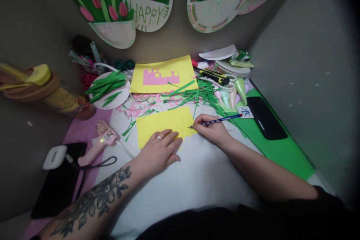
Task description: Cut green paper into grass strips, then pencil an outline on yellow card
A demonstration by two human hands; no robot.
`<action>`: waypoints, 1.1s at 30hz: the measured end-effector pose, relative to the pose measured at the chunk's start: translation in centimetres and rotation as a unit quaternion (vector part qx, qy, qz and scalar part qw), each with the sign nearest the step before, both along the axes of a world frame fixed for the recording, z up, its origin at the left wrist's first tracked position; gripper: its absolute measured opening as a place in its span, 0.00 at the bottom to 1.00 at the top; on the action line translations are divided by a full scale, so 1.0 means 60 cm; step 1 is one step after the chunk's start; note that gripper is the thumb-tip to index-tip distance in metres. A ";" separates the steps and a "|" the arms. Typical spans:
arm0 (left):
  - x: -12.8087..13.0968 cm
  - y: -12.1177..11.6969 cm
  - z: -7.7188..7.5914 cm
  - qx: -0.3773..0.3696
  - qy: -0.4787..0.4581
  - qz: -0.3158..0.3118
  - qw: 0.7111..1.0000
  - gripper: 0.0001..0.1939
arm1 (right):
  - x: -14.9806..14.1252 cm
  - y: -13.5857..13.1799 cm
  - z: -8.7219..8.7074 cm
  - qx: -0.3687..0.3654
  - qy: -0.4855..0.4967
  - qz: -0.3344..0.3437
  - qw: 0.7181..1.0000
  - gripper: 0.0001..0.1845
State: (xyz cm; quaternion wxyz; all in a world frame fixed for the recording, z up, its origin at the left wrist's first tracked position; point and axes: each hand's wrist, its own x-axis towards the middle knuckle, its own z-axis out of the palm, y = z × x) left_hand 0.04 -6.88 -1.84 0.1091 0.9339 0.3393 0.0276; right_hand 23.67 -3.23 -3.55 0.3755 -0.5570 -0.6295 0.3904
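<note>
A sheet of yellow paper (165,120) lies on the white table cover in front of me, with a small curved pencil outline drawn near its lower right. My left hand (161,148) rests flat across the sheet's lower edge, fingers stretched out, a ring on one finger. In my right hand (210,129) a dark blue patterned pencil (219,120) is gripped, its tip pointing left near the sheet's right edge. Behind this sheet lies another yellow sheet (163,62) with a cut-out piece of pink paper (160,80) on it.
Green paper strips (202,92) and pink scraps (135,110) litter the middle. At left stand a pink glue gun (102,138), a tumbler (60,97) and a white plate (112,99) of green leaves. A utility knife (215,76), scissors (233,78) and a phone (266,118) lie right.
</note>
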 end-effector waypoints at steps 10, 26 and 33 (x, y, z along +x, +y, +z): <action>0.000 0.000 0.002 -0.001 0.004 -0.001 1.000 0.26 | -0.001 0.000 0.002 0.001 -0.012 0.002 1.000 0.04; 0.001 0.001 0.003 -0.004 0.003 -0.002 1.000 0.26 | -0.005 -0.001 0.004 0.002 -0.025 0.004 1.000 0.04; 0.001 0.000 0.005 -0.006 0.004 -0.002 1.000 0.26 | -0.009 -0.001 0.006 0.002 -0.026 0.009 1.000 0.04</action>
